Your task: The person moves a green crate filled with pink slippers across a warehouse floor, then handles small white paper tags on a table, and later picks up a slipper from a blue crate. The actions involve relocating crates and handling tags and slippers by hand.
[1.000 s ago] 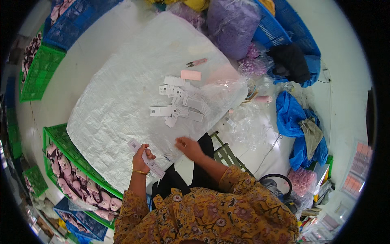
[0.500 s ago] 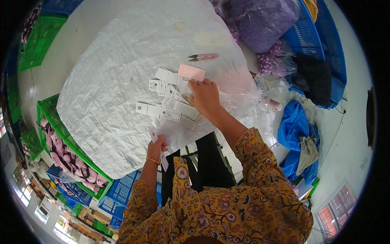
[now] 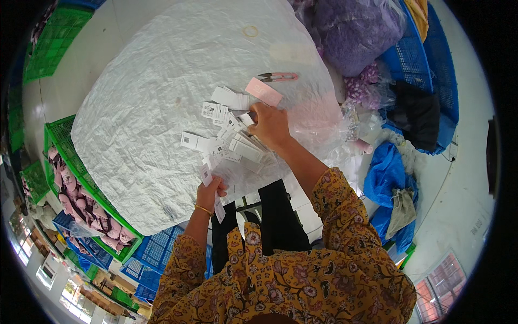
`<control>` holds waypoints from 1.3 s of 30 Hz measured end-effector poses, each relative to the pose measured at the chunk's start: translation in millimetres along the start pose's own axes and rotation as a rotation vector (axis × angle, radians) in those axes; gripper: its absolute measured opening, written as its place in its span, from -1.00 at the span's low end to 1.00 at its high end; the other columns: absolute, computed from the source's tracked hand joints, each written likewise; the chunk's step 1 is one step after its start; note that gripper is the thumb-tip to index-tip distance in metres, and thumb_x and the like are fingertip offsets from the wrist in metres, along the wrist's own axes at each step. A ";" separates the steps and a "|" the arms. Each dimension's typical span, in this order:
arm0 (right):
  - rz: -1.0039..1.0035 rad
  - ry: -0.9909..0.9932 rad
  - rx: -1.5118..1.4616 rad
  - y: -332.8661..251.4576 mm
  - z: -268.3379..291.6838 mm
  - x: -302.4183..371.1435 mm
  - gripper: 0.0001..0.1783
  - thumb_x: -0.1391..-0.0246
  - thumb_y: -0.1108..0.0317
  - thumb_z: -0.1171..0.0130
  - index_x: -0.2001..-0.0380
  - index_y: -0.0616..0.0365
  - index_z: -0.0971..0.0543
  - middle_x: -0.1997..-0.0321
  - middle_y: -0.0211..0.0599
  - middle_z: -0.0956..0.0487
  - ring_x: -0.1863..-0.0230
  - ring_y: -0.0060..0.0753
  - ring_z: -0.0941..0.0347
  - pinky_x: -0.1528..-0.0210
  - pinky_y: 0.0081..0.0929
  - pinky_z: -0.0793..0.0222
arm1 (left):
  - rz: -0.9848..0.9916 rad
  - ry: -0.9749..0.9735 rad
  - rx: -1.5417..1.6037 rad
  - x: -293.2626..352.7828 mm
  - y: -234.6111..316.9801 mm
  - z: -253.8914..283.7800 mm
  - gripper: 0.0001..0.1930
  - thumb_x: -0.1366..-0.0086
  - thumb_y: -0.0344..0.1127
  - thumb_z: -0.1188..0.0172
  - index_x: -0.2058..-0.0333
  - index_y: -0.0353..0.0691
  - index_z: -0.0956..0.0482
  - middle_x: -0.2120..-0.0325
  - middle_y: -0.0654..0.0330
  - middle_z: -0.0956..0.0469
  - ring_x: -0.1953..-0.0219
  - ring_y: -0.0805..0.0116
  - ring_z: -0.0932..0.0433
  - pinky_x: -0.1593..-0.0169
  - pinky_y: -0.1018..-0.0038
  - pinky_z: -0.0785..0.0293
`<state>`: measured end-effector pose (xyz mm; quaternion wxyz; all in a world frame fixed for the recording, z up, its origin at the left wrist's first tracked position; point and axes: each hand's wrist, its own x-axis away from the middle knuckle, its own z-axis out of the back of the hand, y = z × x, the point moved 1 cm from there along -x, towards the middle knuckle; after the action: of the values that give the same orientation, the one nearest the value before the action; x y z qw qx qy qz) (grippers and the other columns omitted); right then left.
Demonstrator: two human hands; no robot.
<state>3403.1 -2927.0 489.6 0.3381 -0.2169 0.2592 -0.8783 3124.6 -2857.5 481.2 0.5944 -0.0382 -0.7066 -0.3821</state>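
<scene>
left hand (image 3: 209, 190) pinches a white label strip (image 3: 205, 173), near side; right hand (image 3: 268, 126), farther and right, curled at the label pile (image 3: 220, 112) on the white sheet (image 3: 140, 119), can't tell from here if gripping. best lift one cleanly, not dragging others.

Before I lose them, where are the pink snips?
Head view, slightly right of upper centre: the pink snips lie on the white sheet, beyond the pink rectangle.
</scene>
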 end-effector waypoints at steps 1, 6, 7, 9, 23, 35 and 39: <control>0.025 -0.020 0.000 -1.4 -0.6 0.4 -0.70 0.34 0.33 -0.25 0.40 0.06 -0.49 0.49 -0.36 -0.51 0.33 -0.28 -0.44 0.25 -0.28 -0.19 | 0.000 -0.004 0.007 -0.3 -0.7 1.2 -0.83 -0.16 -0.29 -0.12 0.43 -0.29 -0.46 0.62 0.18 -0.45 0.67 0.42 -0.42 0.54 0.49 -0.44; 0.067 -0.138 -0.147 3.4 -2.6 -15.0 -0.73 0.21 0.27 -0.21 0.36 0.08 -0.52 0.38 -0.24 -0.52 0.30 -0.14 -0.44 0.32 -0.26 -0.30 | -0.042 -0.070 0.021 -5.5 -6.5 5.5 -0.83 -0.15 -0.31 -0.13 0.44 -0.31 -0.46 0.62 0.18 -0.46 0.66 0.41 -0.44 0.51 0.47 -0.47; 0.098 -0.138 -0.195 4.2 -3.7 -19.2 -0.73 0.20 0.27 -0.20 0.35 0.10 -0.51 0.38 -0.21 -0.52 0.31 -0.12 -0.44 0.34 -0.27 -0.32 | -0.043 -0.072 0.026 -5.4 -6.3 5.6 -0.83 -0.15 -0.31 -0.13 0.44 -0.32 -0.46 0.62 0.17 -0.46 0.65 0.40 -0.44 0.50 0.46 -0.47; 0.075 -0.186 -0.314 4.2 -5.2 -26.1 -0.72 0.19 0.25 -0.20 0.35 0.12 -0.51 0.41 -0.20 -0.53 0.35 -0.12 -0.45 0.35 -0.30 -0.33 | -0.044 -0.077 0.035 -4.6 -5.6 5.7 -0.83 -0.14 -0.32 -0.13 0.44 -0.32 -0.46 0.62 0.17 -0.47 0.64 0.39 -0.45 0.49 0.45 -0.48; 0.224 0.162 -0.023 -13.3 30.3 -6.4 -0.56 0.24 0.23 -0.27 0.22 0.12 -0.44 0.36 -0.25 -0.52 0.31 -0.13 -0.45 0.26 -0.29 -0.34 | -0.051 -0.043 0.033 -0.4 -2.4 1.9 -0.85 -0.14 -0.35 -0.10 0.44 -0.35 -0.45 0.62 0.13 -0.48 0.62 0.37 -0.47 0.49 0.46 -0.48; -0.029 -0.218 0.132 -45.8 -14.8 22.4 -0.43 0.28 0.18 -0.30 0.16 0.07 -0.31 0.31 -0.19 -0.49 0.31 -0.14 -0.46 0.32 -0.24 -0.36 | -0.041 -0.062 0.048 -4.6 -5.7 5.5 -0.84 -0.13 -0.34 -0.13 0.44 -0.34 -0.46 0.62 0.14 -0.48 0.59 0.35 -0.48 0.49 0.46 -0.48; -0.077 -0.188 0.063 -43.8 -23.7 23.2 -0.44 0.34 0.16 -0.31 0.22 0.11 -0.36 0.28 -0.19 -0.48 0.29 -0.11 -0.45 0.29 -0.25 -0.37 | -0.036 -0.046 0.061 -3.4 -5.2 2.9 -0.83 -0.13 -0.32 -0.13 0.43 -0.33 -0.46 0.62 0.14 -0.48 0.61 0.36 -0.48 0.49 0.46 -0.48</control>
<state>3353.2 -2908.2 502.4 0.3335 -0.2974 0.1903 -0.8741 3120.6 -2858.1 475.7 0.5718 -0.0162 -0.7320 -0.3700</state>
